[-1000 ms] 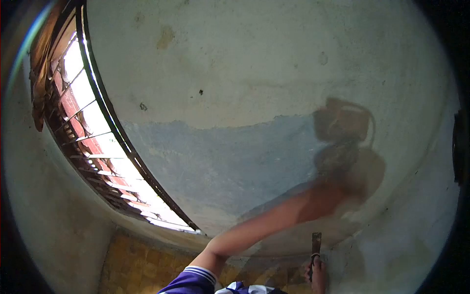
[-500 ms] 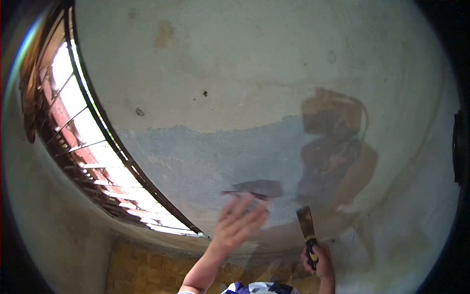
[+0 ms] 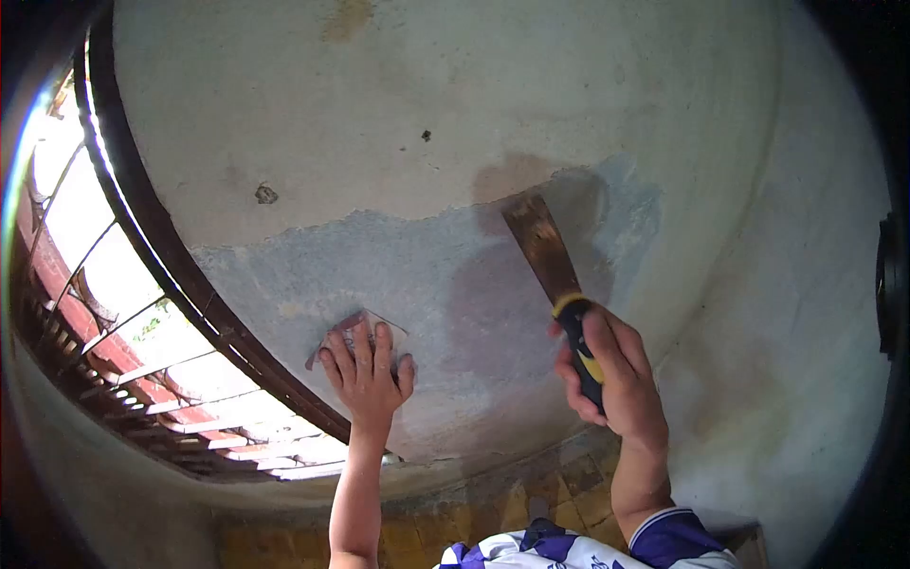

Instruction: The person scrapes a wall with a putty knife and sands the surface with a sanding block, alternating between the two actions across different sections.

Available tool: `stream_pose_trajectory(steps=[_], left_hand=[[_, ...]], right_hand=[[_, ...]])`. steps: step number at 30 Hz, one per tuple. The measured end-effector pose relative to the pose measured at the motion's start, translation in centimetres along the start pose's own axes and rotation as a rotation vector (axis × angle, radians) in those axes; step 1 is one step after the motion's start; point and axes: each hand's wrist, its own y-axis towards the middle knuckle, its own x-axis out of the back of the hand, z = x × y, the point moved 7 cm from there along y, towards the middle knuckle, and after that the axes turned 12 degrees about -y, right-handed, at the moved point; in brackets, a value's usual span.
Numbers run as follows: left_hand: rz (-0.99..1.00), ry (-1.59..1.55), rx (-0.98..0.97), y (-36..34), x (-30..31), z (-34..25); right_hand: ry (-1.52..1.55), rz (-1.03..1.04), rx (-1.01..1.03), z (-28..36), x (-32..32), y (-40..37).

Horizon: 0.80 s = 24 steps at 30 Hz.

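Observation:
My left hand (image 3: 368,370) presses a folded sheet of sandpaper (image 3: 367,318) against the wall (image 3: 313,142), its fingers spread over the sheet. Reddish and pale edges of the sheet stick out beyond the fingertips. In my right hand (image 3: 611,375) is a putty knife (image 3: 540,242), its black and yellow handle wrapped by the fingers. The knife's brown-stained blade points up and left, its tip overlapping the upper border of a bluish-grey patch (image 3: 370,251) on the wall. Both hands are in front of this patch.
A barred window (image 3: 142,313) with a dark frame lets in bright light on the left. Yellowish floor tiles (image 3: 455,522) show below the wall. Small holes (image 3: 266,193) mark the plaster above the patch. A dark object (image 3: 886,284) is at the right edge.
My left hand has moved left with the sandpaper and now lies against the wall. My right hand has risen, bringing the putty knife up to the patch. The view has shifted rightward.

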Motion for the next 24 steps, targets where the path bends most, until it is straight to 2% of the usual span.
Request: stream_pose_trajectory(steps=[3,4,7,8,11,17,18,21,24], left_hand=[[0.034,0.021,-0.054,-0.7,0.0,-0.1],[0.038,0.017,-0.052,-0.8,0.0,-0.1],[0.072,-0.016,-0.026,-0.4,0.1,-0.5],[0.083,-0.023,-0.015,-0.2,0.1,-0.3],[0.079,-0.057,-0.016,-0.4,0.0,-0.2],[0.089,-0.053,-0.012,-0.2,0.2,-0.4],[0.084,-0.046,-0.020,-0.2,0.2,-0.4],[0.068,-0.032,-0.032,-0.3,0.1,-0.3],[0.064,-0.043,-0.035,0.0,0.1,-0.4]], right_hand=[[0.040,-0.073,-0.079,-1.9,0.8,-2.7],[0.032,-0.086,-0.036,-1.6,0.8,-2.1],[0.085,-0.006,-0.070,-0.6,-0.2,1.5],[0.088,-0.104,-0.039,-1.2,0.5,1.0],[0.081,-0.177,-0.111,-2.6,1.0,-2.3],[0.090,-0.128,-0.083,-2.3,-1.5,2.1],[0.043,-0.199,-0.035,-2.2,-1.2,1.5],[0.119,-0.138,-0.134,-4.0,-0.6,-1.5],[-0.042,-0.249,-0.049,-2.2,0.4,0.7]])
